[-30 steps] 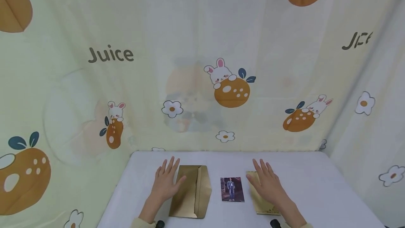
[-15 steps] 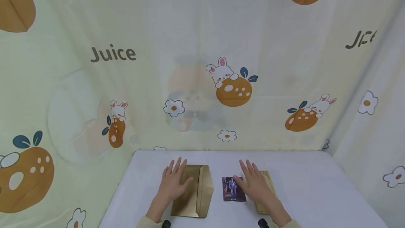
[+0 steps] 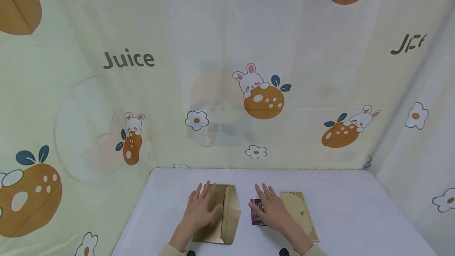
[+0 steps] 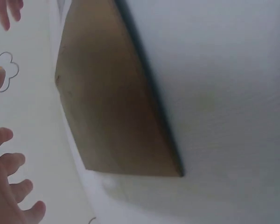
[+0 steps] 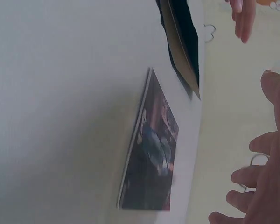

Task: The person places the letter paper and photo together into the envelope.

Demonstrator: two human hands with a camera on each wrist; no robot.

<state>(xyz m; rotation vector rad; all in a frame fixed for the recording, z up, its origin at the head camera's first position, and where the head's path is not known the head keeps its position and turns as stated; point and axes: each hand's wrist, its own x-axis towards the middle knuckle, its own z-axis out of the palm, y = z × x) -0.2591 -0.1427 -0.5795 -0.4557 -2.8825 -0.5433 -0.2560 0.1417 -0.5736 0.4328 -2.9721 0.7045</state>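
A gold envelope point(image 3: 231, 216) lies on the table with its flap at the right side. Over its left part hovers my left hand point(image 3: 200, 210), fingers spread and holding nothing. The left wrist view shows a gap between that hand and the envelope point(image 4: 107, 102). My right hand point(image 3: 275, 211), also with straight, spread fingers, is above a small photo point(image 3: 256, 219) and hides most of it. In the right wrist view the photo point(image 5: 154, 154) lies flat, with the hand point(image 5: 270, 168) apart from it. A cream card with an ornate gold border point(image 3: 298, 208) lies just right of the photo.
A white cloth covers the table point(image 3: 355, 208). Behind it hangs a pale curtain point(image 3: 213, 31) printed with rabbits, oranges and flowers. A similar curtain side point(image 3: 423, 161) stands at the right. A small black device point(image 3: 283, 252) sits at the right wrist.
My right hand has moved left, from over the cream card to over the photo, uncovering most of the card. My left hand has shifted slightly right over the envelope. The objects lie as before.
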